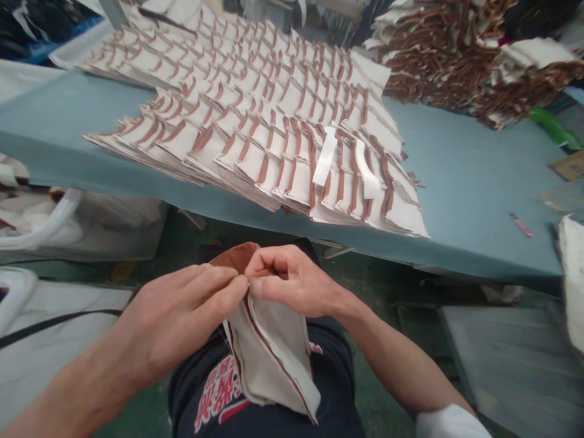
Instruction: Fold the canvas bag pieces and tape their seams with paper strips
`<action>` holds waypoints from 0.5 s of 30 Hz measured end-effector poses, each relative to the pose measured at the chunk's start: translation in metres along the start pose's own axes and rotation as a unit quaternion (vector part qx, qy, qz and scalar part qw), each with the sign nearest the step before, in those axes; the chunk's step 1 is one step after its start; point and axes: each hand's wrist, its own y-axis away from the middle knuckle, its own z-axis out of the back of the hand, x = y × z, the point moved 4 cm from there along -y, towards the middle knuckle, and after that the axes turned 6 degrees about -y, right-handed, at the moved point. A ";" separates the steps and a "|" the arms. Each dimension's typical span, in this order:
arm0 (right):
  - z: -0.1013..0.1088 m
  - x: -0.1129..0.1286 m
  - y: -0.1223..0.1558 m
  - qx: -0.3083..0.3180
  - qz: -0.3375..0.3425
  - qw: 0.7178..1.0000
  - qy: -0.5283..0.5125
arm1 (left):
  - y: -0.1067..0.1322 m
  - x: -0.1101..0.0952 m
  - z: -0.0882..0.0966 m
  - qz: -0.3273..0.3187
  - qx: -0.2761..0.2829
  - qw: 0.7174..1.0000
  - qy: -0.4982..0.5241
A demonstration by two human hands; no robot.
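Over my lap hangs a cream fabric piece with brown edging (274, 359), its brown part showing behind my fingers at the top. My left hand (196, 304) grips its upper edge, thumb and fingers pressed together. Close beside it, my right hand (292, 280) pinches the same edge between thumb and curled forefinger. The fingertips of both hands almost meet at the seam. Whether something small sits between them is hidden.
On the blue table (465, 182) lie overlapping rows of cream pieces with brown edges (255, 121), two white strips (325, 157) on top. A brown and cream heap (438, 55) stands at back right. Plastic bins (132, 228) stand at left; a small pink tool (521, 225) lies right.
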 end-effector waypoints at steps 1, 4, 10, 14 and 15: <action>-0.001 -0.002 -0.001 0.008 -0.012 0.999 -0.034 | 0.003 0.001 -0.002 0.012 0.004 1.000 0.013; -0.003 -0.005 -0.003 0.011 -0.031 0.997 -0.063 | 0.007 0.002 -0.007 0.062 0.020 0.995 0.069; -0.002 0.007 0.003 -0.015 0.069 0.995 0.069 | -0.010 0.003 0.009 0.201 0.044 0.965 0.163; -0.001 0.017 0.011 -0.024 0.161 0.967 0.199 | -0.022 0.004 0.011 0.172 0.135 0.949 0.228; -0.001 0.018 0.013 -0.025 0.177 0.958 0.224 | -0.023 0.005 0.010 0.147 0.125 0.958 0.214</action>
